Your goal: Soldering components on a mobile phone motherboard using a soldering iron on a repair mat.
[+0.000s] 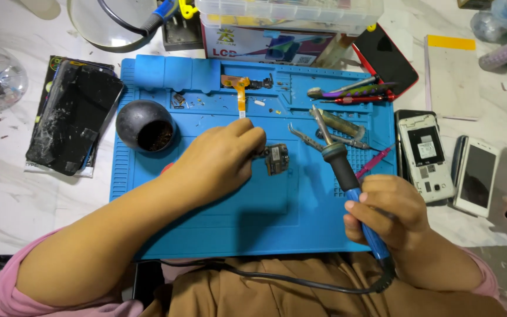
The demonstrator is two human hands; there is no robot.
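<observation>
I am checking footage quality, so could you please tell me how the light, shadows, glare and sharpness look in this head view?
In the head view, light is even and bright; the left hand and right hand cast soft shadows onto the blue mat; the white tabletop looks pale, near washed out; the soldering iron and small circuit part are sharp; straight edges bow slightly toward the frame corners.

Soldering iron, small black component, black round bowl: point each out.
Soldering iron (342, 167): head view, on its black grip.
Small black component (277, 158): head view, its middle, on the mat.
Black round bowl (129, 120): head view, its outer wall.
</observation>
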